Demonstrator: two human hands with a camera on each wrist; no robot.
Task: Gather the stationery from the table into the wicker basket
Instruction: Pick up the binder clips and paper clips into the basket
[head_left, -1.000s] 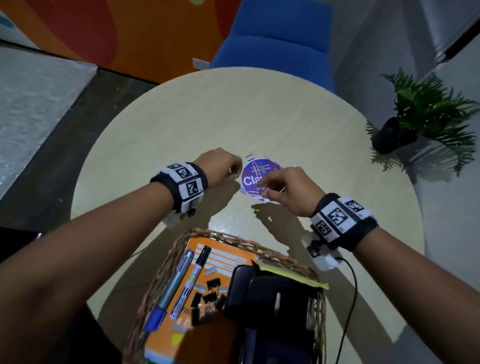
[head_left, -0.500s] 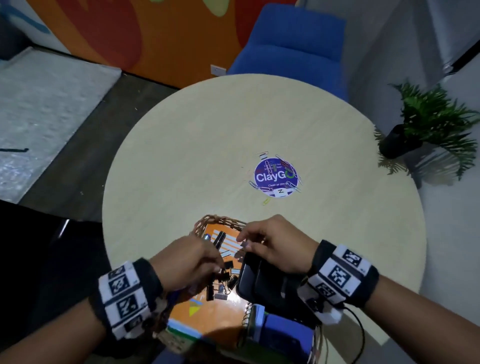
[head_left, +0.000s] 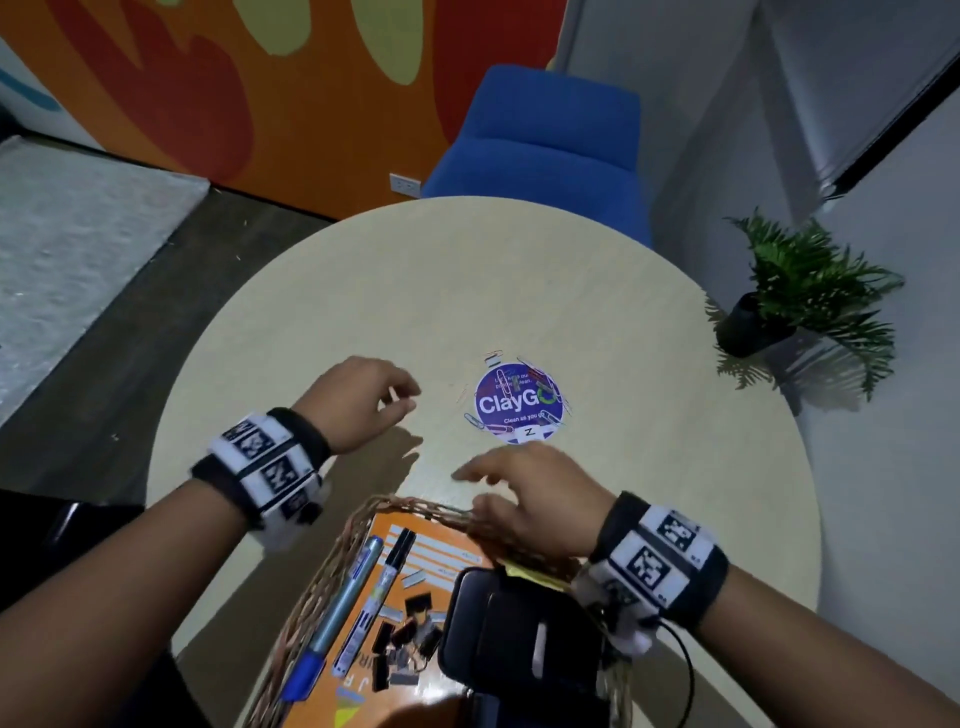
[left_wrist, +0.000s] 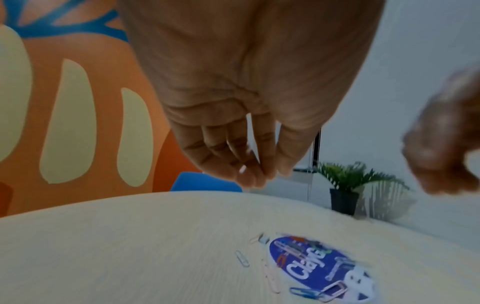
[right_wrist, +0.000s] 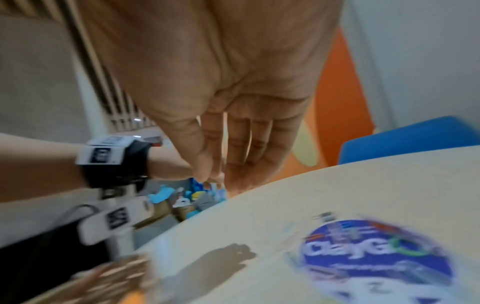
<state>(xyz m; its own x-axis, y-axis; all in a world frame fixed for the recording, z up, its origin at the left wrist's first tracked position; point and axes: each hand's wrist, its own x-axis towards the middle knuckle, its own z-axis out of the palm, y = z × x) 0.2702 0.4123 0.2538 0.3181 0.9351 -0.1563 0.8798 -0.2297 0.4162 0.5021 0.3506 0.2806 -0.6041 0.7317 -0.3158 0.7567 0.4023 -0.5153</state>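
Observation:
Several coloured paper clips lie around a round purple sticker in the middle of the round table. The left wrist view shows the paper clips close up. At the near edge stands the wicker basket, holding an orange notebook, a blue pen, a black marker, binder clips and a black case. My left hand hovers just left of the sticker, fingers relaxed, empty. My right hand is above the basket's far rim, fingers straight, empty.
A blue chair stands behind the table. A potted plant sits on the floor to the right. A cable hangs from my right wrist near the basket's right side.
Both hands have left the inside of the basket and moved forward towards the sticker. The left hand has gone further than the right.

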